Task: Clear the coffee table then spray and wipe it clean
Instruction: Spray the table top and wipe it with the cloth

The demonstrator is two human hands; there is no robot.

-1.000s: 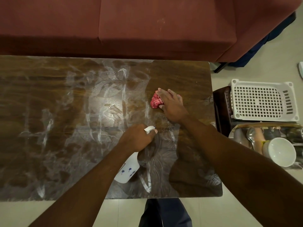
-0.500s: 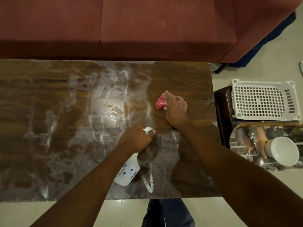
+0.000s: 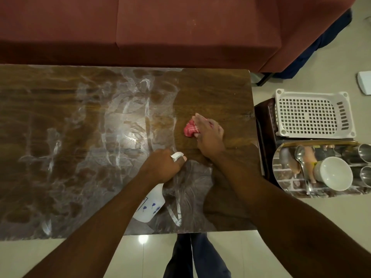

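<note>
The dark wooden coffee table fills the left and middle of the view, streaked with white spray film over most of its top. My right hand presses a crumpled red cloth flat on the table's right part, where the wood looks wiped. My left hand grips the head of a white spray bottle with blue marks; the bottle hangs tilted under my forearm, near the table's front edge.
A maroon sofa runs along the table's far side. On the floor to the right sit an upturned white plastic basket and a shiny tray with a white cup, a spoon and steel tumblers. My legs stand at the near edge.
My right hand has slid the red cloth towards me and slightly right over the table. My left hand keeps the spray bottle in about the same place.
</note>
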